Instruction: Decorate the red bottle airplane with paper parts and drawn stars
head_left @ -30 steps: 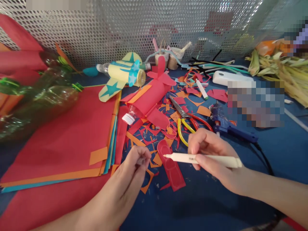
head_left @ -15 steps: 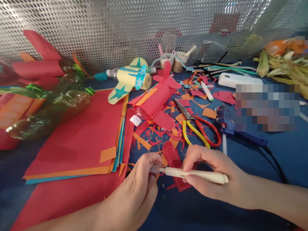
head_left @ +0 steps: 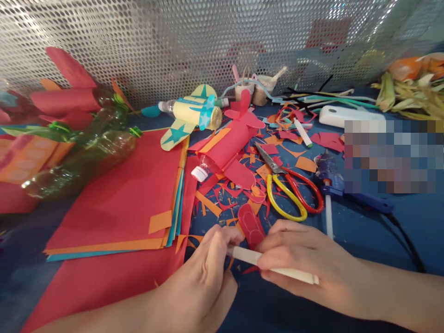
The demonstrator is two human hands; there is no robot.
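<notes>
My right hand (head_left: 305,263) is closed around a cream marker (head_left: 244,255) held level just above the blue table. My left hand (head_left: 208,273) pinches the marker's tip end, where a cap may sit; I cannot make out the cap itself. Just behind the marker lies a red paper strip (head_left: 250,226) with rounded ends and pale outlines drawn on it. A red paper-covered bottle plane (head_left: 227,145) with a white cap lies further back.
Red, orange and blue paper sheets (head_left: 121,203) lie at left, with green bottles (head_left: 79,152) beyond. Red-and-yellow scissors (head_left: 286,185), a blue glue gun (head_left: 347,189), a yellow star plane (head_left: 189,118) and paper scraps (head_left: 225,194) cover the middle. A perforated metal wall (head_left: 173,41) stands behind.
My hands came together and moved toward me: the left hand, apart from the marker a second ago, now pinches its tip end. The view shifted slightly left.
</notes>
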